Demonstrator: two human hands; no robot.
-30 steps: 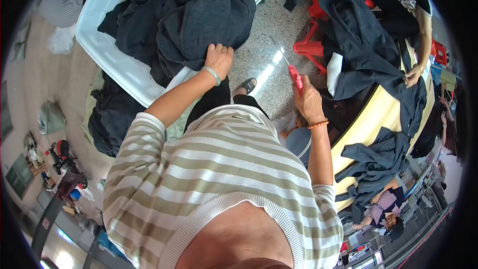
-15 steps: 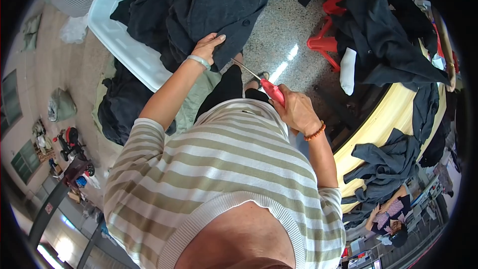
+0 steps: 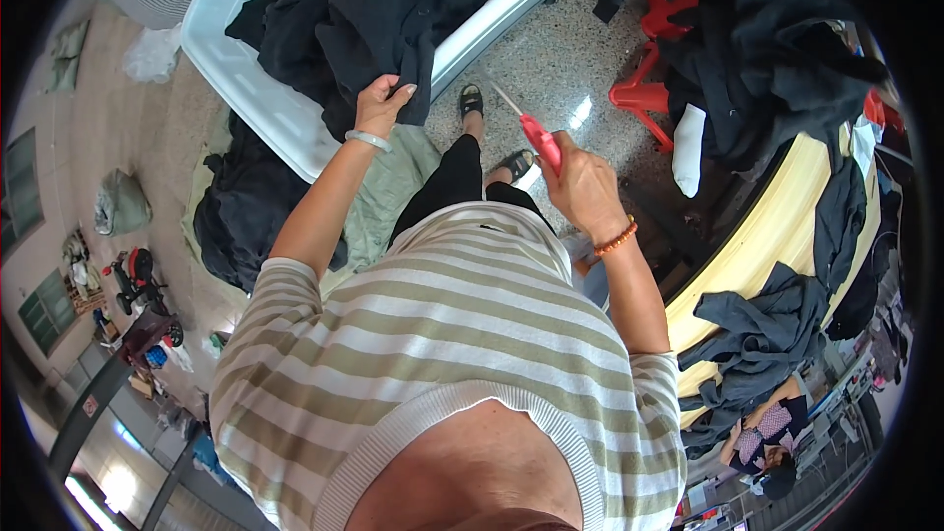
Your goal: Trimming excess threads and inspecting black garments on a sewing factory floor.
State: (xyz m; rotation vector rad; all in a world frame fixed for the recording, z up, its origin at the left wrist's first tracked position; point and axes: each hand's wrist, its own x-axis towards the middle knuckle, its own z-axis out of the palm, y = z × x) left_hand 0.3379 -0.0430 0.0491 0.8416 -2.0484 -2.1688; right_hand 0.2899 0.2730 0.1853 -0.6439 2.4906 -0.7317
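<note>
My left hand point(image 3: 379, 110) pinches the lower edge of a black garment point(image 3: 379, 25) between thumb and fingers. The cloth lies bunched over a heap of dark clothes in a large white plastic bin point(image 3: 236, 116). In my right hand point(image 3: 587, 192) is a tool with a red handle point(image 3: 539, 141) and a thin metal shaft; its exact kind is unclear. The shaft points up and left over the floor, apart from the cloth. My right fingers wrap around the handle.
To the right, red plastic stools point(image 3: 644, 93) stand by a pale wooden table point(image 3: 752, 246) with dark garments on it. A white roll-like thing point(image 3: 688, 150) hangs near the table's edge. More dark cloth point(image 3: 251, 206) lies left. A co-worker point(image 3: 767, 433) is at the lower right.
The garment's buttoned part has dropped out of sight, uncovering more of the bin's right rim. My left hand has shifted slightly left and down. The red-handled tool has moved slightly up and right.
</note>
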